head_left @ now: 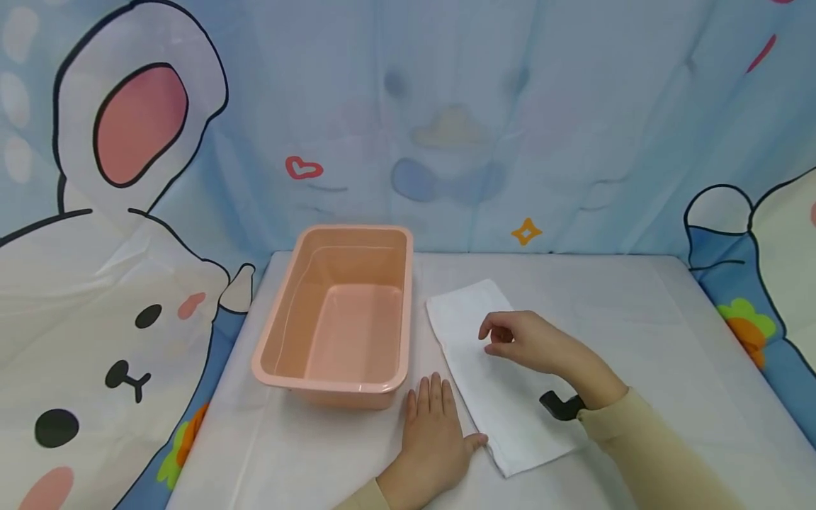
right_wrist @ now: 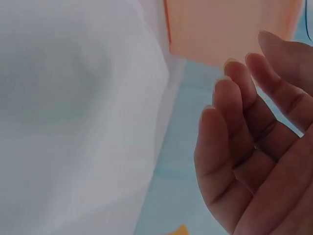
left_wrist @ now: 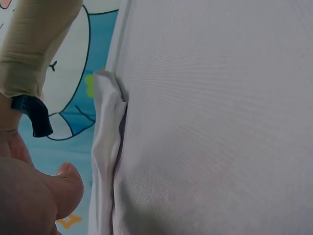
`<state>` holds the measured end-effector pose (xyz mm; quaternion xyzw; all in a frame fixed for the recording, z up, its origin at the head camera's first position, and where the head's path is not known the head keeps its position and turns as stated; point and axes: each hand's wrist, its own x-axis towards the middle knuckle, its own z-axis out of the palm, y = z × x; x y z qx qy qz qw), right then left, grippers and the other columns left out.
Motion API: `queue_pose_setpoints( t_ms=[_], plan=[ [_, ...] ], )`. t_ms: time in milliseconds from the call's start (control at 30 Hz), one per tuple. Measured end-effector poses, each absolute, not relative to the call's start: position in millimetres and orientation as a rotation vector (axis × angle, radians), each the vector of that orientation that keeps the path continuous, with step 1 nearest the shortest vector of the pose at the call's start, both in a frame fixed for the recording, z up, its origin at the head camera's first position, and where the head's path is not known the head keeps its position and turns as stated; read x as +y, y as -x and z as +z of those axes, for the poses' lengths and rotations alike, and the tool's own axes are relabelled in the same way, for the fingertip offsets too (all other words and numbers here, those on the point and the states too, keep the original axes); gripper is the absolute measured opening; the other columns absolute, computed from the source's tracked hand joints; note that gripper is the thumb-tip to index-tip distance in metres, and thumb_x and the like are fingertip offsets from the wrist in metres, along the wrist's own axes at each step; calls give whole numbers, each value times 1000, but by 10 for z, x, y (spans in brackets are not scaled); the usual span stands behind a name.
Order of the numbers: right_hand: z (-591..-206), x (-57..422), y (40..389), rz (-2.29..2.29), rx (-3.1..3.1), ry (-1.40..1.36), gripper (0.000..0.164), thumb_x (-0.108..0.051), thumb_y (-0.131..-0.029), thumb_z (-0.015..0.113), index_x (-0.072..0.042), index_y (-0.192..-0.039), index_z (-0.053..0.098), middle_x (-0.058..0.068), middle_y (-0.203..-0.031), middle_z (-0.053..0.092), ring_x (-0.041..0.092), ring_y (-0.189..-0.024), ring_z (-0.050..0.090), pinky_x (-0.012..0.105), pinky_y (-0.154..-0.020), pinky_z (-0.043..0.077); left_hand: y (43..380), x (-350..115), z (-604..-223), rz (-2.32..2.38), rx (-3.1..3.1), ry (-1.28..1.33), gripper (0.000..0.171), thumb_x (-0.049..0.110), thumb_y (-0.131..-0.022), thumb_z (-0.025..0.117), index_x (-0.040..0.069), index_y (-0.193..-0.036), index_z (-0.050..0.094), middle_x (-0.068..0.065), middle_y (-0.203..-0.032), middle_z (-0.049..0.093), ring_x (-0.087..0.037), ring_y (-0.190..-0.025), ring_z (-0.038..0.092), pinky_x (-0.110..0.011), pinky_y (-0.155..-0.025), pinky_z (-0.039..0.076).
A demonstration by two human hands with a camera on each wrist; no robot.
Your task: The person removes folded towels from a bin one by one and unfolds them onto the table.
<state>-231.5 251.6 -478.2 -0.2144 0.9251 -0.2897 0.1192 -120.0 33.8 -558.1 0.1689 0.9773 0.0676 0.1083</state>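
A folded white cloth point(head_left: 503, 404) lies slantwise on the table, its edge seen as a raised fold in the left wrist view. My left hand point(head_left: 433, 443) rests flat on the table beside the cloth, fingers straight, with the thumb at the cloth's left edge. Over the cloth's upper half hovers my right hand point(head_left: 532, 343), its fingers loosely curled and holding nothing. In the right wrist view the fingers point(right_wrist: 220, 132) show bent, with a gap to the thumb and the white cloth off to the left.
A pink plastic basin point(head_left: 408, 304) stands left of the cloth, just beyond the left fingertips, with nothing inside it. The white-covered table point(head_left: 663, 340) ends at a blue cartoon curtain point(head_left: 574, 142) behind. A black curved piece point(head_left: 561, 406) sits at the right cuff.
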Motion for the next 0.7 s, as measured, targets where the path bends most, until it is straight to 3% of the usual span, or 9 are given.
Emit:
queue_pose_setpoints(
  t_ms=[333, 533, 700],
  plan=[
    [-5221, 2084, 2509, -768, 2517, 719, 14, -16, -99, 76, -19, -113, 79, -7, -75, 61, 7, -69, 54, 25, -68, 46, 1101, 316, -5581, 210, 2823, -518, 105, 80, -100, 41, 0, -168, 32, -22, -177, 26, -39, -167, 21, -60, -133, 22],
    [-5396, 1968, 2520, -715, 2534, 731, 4, -17, -99, 75, -20, -98, 77, -8, -75, 59, 7, -71, 52, 26, -69, 44, 1083, 300, -5605, 216, 2824, -530, 103, 79, -101, 40, 1, -168, 32, -22, -178, 25, -39, -168, 20, -59, -133, 22],
    [-5436, 1922, 2488, -682, 2593, 738, 14, -20, -97, 77, -23, -86, 69, -9, -71, 57, 6, -67, 51, 25, -65, 43, 1072, 284, -5577, 197, 2860, -538, 102, 78, -101, 41, 0, -167, 34, -22, -177, 28, -38, -168, 21, -60, -133, 20]
  ],
)
